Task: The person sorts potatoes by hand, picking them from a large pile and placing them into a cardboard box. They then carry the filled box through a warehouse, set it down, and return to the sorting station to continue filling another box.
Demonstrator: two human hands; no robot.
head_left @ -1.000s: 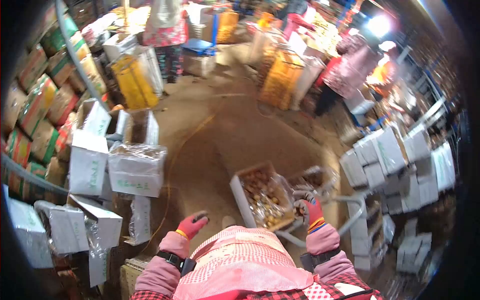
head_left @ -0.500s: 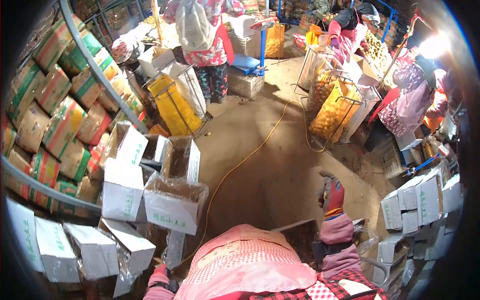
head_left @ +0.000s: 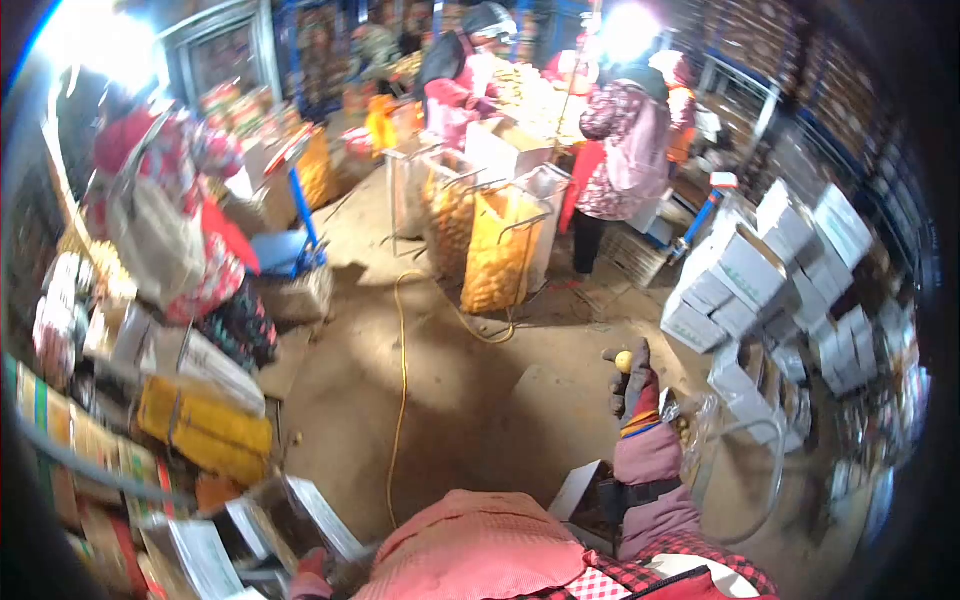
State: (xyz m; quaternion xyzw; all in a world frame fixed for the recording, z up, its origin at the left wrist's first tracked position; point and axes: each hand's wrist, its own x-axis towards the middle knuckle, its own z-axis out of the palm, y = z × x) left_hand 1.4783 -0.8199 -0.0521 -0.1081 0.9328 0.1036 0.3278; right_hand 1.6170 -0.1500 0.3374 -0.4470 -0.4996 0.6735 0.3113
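We see our right hand (head_left: 634, 385) raised in a dark and red work glove, its fingers pinched around one small yellow fruit (head_left: 623, 361) held above the dirt floor (head_left: 480, 400). Our left hand (head_left: 312, 570) shows only as a sliver of glove at the bottom edge beside an open carton (head_left: 290, 515), and we cannot tell whether it is spread or closed. One box (head_left: 590, 495) sits low by our right forearm, its contents too dark to make out. One yellow hose (head_left: 402, 400) snakes across the floor toward two upright mesh sacks of yellow fruit (head_left: 495, 250). A stack of white cartons (head_left: 770, 270) stands to the right, too blurred to count exactly. We count at least three other people (head_left: 625, 150) working around the far sorting table.
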